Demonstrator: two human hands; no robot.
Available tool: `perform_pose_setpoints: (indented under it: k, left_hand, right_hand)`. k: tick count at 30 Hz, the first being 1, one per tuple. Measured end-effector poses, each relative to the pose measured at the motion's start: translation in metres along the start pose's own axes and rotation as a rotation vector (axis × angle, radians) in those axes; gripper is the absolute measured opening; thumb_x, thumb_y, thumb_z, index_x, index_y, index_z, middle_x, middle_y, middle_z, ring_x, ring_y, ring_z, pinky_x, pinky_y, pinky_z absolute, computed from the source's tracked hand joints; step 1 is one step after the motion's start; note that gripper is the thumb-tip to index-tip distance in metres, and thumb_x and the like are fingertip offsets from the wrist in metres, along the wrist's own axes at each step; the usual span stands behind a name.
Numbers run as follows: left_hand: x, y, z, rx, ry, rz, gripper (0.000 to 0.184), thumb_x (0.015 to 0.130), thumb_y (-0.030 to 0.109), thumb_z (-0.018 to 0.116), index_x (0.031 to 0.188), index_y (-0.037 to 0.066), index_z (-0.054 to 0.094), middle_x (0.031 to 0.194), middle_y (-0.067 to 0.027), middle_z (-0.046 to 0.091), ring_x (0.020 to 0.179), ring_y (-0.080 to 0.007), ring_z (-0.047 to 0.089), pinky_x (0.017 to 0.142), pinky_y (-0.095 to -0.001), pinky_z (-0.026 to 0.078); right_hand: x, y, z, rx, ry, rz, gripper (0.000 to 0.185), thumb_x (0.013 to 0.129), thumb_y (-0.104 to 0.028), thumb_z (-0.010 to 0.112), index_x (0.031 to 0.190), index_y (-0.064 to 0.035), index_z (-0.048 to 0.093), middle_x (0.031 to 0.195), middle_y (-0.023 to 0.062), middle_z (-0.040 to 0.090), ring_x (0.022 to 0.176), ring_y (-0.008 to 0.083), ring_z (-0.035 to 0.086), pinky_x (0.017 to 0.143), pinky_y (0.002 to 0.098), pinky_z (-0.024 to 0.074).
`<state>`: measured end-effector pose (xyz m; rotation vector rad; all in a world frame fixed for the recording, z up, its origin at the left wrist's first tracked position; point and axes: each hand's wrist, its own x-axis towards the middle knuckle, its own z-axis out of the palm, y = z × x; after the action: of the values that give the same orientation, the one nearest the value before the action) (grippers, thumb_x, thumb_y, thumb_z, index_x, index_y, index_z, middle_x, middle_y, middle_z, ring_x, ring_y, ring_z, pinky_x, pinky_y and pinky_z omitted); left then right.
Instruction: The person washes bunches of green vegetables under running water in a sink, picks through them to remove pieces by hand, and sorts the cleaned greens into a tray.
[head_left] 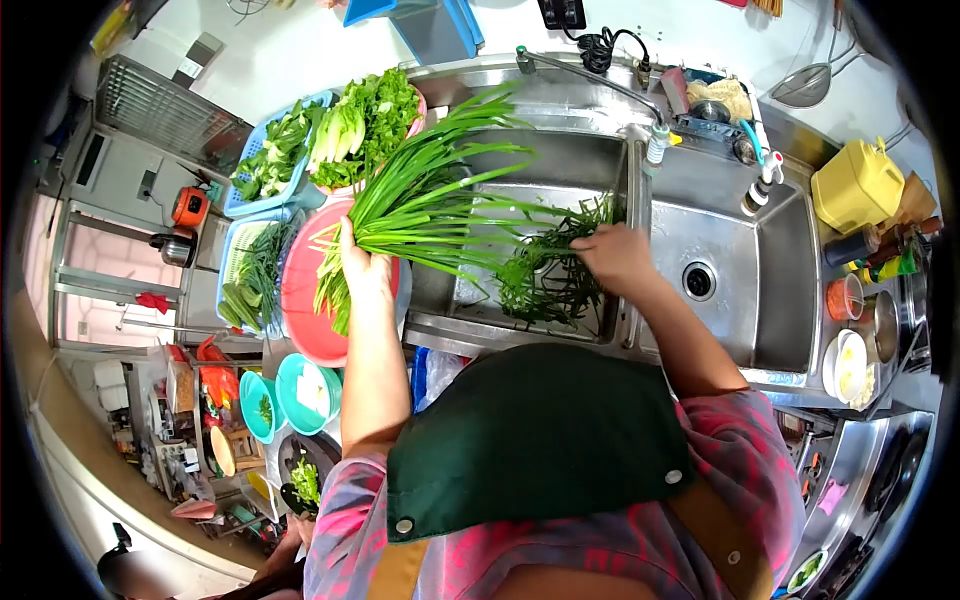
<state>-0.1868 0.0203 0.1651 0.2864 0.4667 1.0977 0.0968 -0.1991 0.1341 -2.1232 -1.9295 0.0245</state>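
My left hand (368,268) grips a thick bunch of garlic chives (420,200) near its pale cut ends, above a pink-red basin (305,285). The long green leaves fan out up and right over the left sink bowl (590,150). My right hand (612,260) is at the right side of that bowl, its fingers closed together at a tangled heap of darker green leaves (545,275). Slight blur hides what, if anything, lies between those fingers.
Baskets of leafy greens (365,125) stand on the left. The right sink bowl (740,240) has a drain and a spray tap (765,180). A yellow jug (858,185) stands at far right. At lower left, another person's hand (298,528) is near a dark board (300,460) with chopped greens.
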Motion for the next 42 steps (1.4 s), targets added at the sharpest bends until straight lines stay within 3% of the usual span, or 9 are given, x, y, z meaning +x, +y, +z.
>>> perform_pose_setpoints:
  k: [4, 10, 18, 24, 32, 35, 37, 38, 42]
  left_hand:
    - [-0.007, -0.002, 0.008, 0.047, -0.044, -0.006, 0.042, 0.084, 0.030, 0.050, 0.113, -0.001, 0.046, 0.112, -0.0166, 0.051, 0.101, -0.0309, 0.050, 0.087, -0.0456, 0.042]
    - [-0.008, -0.012, 0.014, 0.060, -0.072, -0.016, 0.039, 0.084, 0.027, 0.051, 0.112, 0.000, 0.047, 0.111, -0.0155, 0.052, 0.101, -0.0291, 0.051, 0.086, -0.0432, 0.042]
    - [-0.012, -0.010, 0.010, 0.047, -0.070, -0.034, 0.037, 0.084, 0.025, 0.051, 0.111, 0.000, 0.048, 0.110, -0.0153, 0.053, 0.101, -0.0293, 0.051, 0.087, -0.0440, 0.042]
    - [-0.003, -0.013, 0.005, 0.037, 0.025, -0.074, 0.037, 0.084, 0.025, 0.050, 0.110, 0.000, 0.047, 0.109, -0.0161, 0.053, 0.101, -0.0307, 0.050, 0.088, -0.0460, 0.041]
    - [0.013, -0.024, 0.007, 0.075, 0.102, -0.148, 0.036, 0.083, 0.025, 0.052, 0.109, -0.001, 0.048, 0.108, -0.0162, 0.053, 0.098, -0.0304, 0.052, 0.084, -0.0460, 0.043]
    - [0.007, -0.016, 0.006, 0.097, 0.134, -0.100, 0.036, 0.083, 0.024, 0.053, 0.109, 0.000, 0.048, 0.107, -0.0154, 0.054, 0.097, -0.0298, 0.052, 0.084, -0.0453, 0.043]
    - [0.001, -0.016, 0.008, 0.077, 0.086, -0.081, 0.036, 0.083, 0.024, 0.053, 0.108, 0.000, 0.048, 0.106, -0.0147, 0.054, 0.097, -0.0295, 0.052, 0.085, -0.0455, 0.043]
    - [0.002, -0.017, 0.009, 0.093, 0.097, -0.085, 0.034, 0.082, 0.024, 0.054, 0.107, 0.001, 0.049, 0.105, -0.0137, 0.055, 0.096, -0.0289, 0.053, 0.085, -0.0452, 0.043]
    - [-0.005, -0.028, 0.020, 0.159, 0.077, -0.020, 0.029, 0.081, 0.023, 0.055, 0.104, 0.004, 0.052, 0.105, -0.0119, 0.055, 0.096, -0.0278, 0.052, 0.085, -0.0434, 0.042]
  right_hand:
    - [0.006, 0.010, -0.049, 0.544, 0.509, 0.183, 0.012, 0.079, -0.017, 0.055, 0.074, -0.0066, 0.059, 0.068, 0.0088, 0.053, 0.062, 0.0266, 0.053, 0.054, 0.0329, 0.0404]
    - [0.033, -0.010, -0.082, 0.545, 0.531, -0.181, 0.018, 0.076, -0.018, 0.060, 0.089, -0.0053, 0.061, 0.068, 0.0074, 0.053, 0.061, 0.0237, 0.052, 0.055, 0.0301, 0.0407]
    - [0.065, -0.025, -0.047, 0.309, 0.391, -0.161, 0.020, 0.072, -0.026, 0.060, 0.086, -0.0103, 0.059, 0.074, 0.0051, 0.057, 0.071, 0.0242, 0.057, 0.058, 0.0350, 0.0440]
    - [0.045, -0.043, -0.043, 0.601, 0.582, -0.544, 0.016, 0.068, -0.018, 0.066, 0.077, -0.0081, 0.058, 0.057, 0.0045, 0.044, 0.050, 0.0217, 0.045, 0.046, 0.0336, 0.0358]
    - [0.017, -0.044, -0.057, 1.071, 0.894, -0.385, 0.012, 0.072, -0.005, 0.064, 0.083, -0.0023, 0.062, 0.061, 0.0044, 0.053, 0.049, 0.0161, 0.044, 0.045, 0.0257, 0.0336]
    - [0.009, -0.023, -0.087, 0.858, 0.785, -0.077, 0.012, 0.073, -0.009, 0.063, 0.084, -0.0045, 0.063, 0.063, 0.0054, 0.053, 0.049, 0.0189, 0.045, 0.048, 0.0266, 0.0359]
    - [0.018, -0.010, -0.090, 0.753, 0.426, -0.009, 0.012, 0.074, -0.014, 0.063, 0.083, -0.0074, 0.063, 0.060, 0.0052, 0.050, 0.053, 0.0209, 0.046, 0.049, 0.0292, 0.0371]
    - [0.023, -0.003, -0.084, 0.446, 0.422, 0.016, 0.011, 0.073, -0.019, 0.063, 0.080, -0.0099, 0.064, 0.067, 0.0038, 0.051, 0.066, 0.0234, 0.050, 0.057, 0.0341, 0.0390]
    - [0.039, 0.008, -0.086, 0.261, 0.543, -0.105, 0.018, 0.069, -0.018, 0.065, 0.082, -0.0076, 0.061, 0.094, 0.0064, 0.053, 0.086, 0.0270, 0.050, 0.074, 0.0369, 0.0387]
